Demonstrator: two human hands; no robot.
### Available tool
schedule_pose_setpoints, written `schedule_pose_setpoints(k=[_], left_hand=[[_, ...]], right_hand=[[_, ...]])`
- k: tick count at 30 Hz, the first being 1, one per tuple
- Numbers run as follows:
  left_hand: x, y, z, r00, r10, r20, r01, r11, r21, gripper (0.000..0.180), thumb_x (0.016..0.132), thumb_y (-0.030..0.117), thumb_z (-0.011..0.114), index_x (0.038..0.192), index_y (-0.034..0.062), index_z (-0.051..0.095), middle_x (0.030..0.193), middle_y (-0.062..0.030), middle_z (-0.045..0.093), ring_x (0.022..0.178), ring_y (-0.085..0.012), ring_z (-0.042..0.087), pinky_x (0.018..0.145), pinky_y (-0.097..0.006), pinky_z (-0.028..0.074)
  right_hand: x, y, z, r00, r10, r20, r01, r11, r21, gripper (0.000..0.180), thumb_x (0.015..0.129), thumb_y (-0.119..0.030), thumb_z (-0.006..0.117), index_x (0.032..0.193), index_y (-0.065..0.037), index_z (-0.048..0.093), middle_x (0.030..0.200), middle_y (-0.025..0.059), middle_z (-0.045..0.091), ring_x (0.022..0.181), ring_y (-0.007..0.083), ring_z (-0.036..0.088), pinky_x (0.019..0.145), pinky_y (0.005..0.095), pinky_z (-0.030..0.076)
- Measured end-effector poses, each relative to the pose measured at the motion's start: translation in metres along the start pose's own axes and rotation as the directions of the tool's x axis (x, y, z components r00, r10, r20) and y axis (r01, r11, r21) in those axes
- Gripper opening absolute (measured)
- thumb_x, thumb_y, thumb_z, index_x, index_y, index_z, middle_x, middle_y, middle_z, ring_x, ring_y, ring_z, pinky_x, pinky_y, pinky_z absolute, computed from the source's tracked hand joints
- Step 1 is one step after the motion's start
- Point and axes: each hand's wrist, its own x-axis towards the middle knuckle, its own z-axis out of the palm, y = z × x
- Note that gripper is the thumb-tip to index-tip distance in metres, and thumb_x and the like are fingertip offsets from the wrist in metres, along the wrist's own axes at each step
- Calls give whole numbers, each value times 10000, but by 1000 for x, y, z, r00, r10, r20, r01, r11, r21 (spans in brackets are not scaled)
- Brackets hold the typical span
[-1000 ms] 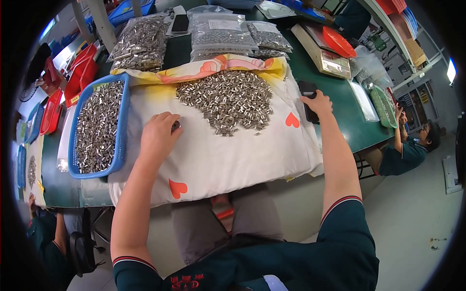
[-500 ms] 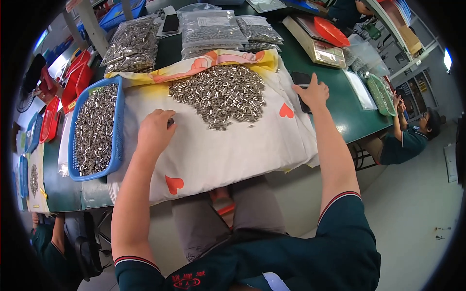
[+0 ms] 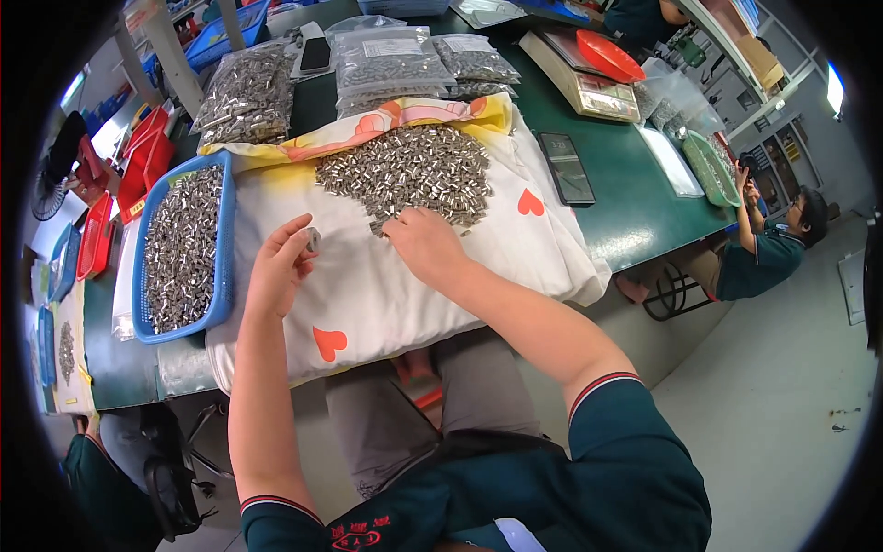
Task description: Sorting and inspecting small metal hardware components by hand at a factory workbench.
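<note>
Well, the person's right hand (image 3: 425, 247) is at the near edge of the pile (image 3: 414, 170) of small silvery tubes, fingers bent and close together; from here I can't tell whether they pinch one. That pile sits on the far half of a white cloth (image 3: 386, 304) spread over the green tabletop (image 3: 635, 207). The left hand (image 3: 281, 265) is raised in front of the pile, a little to the left, holding a small round piece (image 3: 314, 240) between thumb and fingers.

Just left of the cloth stands a blue basket (image 3: 223, 239), heaped with more of those tubes. Over on the right, a dark phone (image 3: 568, 170) lies flat on the tabletop, near the cloth's edge. Beyond the cloth's bunched far border I see clear bags (image 3: 391, 64) full of metal parts, and farther right a red dish (image 3: 609, 57). Someone else sits at the far right (image 3: 763, 262), both arms raised.
</note>
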Motion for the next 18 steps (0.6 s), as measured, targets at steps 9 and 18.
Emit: schedule_pose_setpoints(k=[9,18], left_hand=[[15,-15,4,977,-29,210,126,877,-464,296,853,178,550,1122,58,518,871,-30,587,738,-117,578,591,-222,465],[9,-12,-5,953,47,299,92,896,-434,337,807,53,583,1135,48,504,981,-80,597,887,-180,596,726,-266,494]], right_hand=[[21,-1,-13,999,-40,-35,38,998,-44,59,716,-48,553,774,-38,558,749,83,559,721,231,536,665,343,433],[63,-37,-2,908,218,359,-419,421,805,91,805,-9,565,893,5,583,826,16,589,731,61,527,646,180,425]])
